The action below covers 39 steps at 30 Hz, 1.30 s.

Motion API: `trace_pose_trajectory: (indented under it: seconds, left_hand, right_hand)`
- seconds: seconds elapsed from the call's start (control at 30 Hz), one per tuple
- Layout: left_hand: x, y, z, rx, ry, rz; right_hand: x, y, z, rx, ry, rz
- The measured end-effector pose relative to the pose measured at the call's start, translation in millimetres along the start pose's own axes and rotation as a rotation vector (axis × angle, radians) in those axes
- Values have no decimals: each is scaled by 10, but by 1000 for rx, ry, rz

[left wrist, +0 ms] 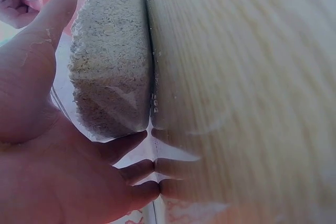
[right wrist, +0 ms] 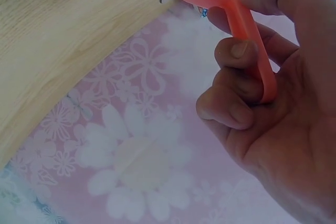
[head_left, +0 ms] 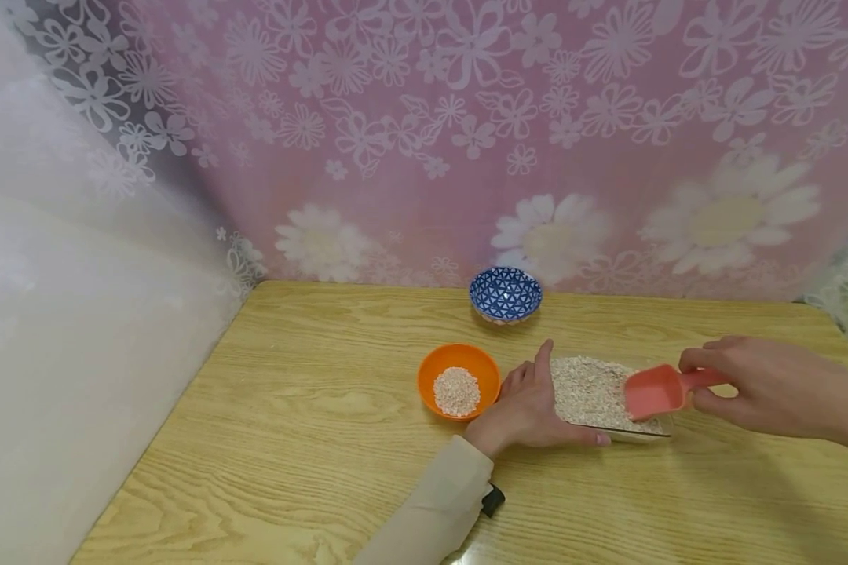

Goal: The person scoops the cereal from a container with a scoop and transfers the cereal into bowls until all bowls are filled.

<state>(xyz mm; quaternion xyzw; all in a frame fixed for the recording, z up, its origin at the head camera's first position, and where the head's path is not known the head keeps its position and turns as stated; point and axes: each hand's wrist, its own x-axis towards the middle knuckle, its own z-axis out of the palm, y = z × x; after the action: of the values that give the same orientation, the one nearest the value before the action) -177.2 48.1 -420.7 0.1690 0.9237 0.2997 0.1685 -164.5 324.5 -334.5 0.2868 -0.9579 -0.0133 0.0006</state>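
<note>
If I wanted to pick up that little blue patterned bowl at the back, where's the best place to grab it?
Take the blue bowl by its rim, coming down from above: it sits upright and open-topped on the table, apart from everything else. Thumb inside and fingers outside the wall should hold, since its rounded sides narrow toward the base and give little to squeeze.

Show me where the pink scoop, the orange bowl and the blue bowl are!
pink scoop (head_left: 653, 391), head view, on the scoop's cup.
orange bowl (head_left: 427, 369), head view, on its left inner wall.
blue bowl (head_left: 505, 293), head view, on its patterned inside.
</note>
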Motion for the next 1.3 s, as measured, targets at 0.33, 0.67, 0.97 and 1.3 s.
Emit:
trace_pose_trajectory:
  seconds: [0.33, 0.67, 0.97, 1.3]
  left_hand:
    - [11, -2, 4, 27, 10, 14]
    - [-2, 5, -10, -7, 3, -1]
    - [-6, 22, -7, 40, 9, -6]
    - [9, 25, -7, 65, 11, -17]
  right_hand:
    - [49, 15, 7, 14, -46, -14]
    - [13, 71, 395, 183, 32, -4]
    - [-162, 95, 782, 356, 271, -19]
    - [-67, 11, 856, 267, 369, -72]
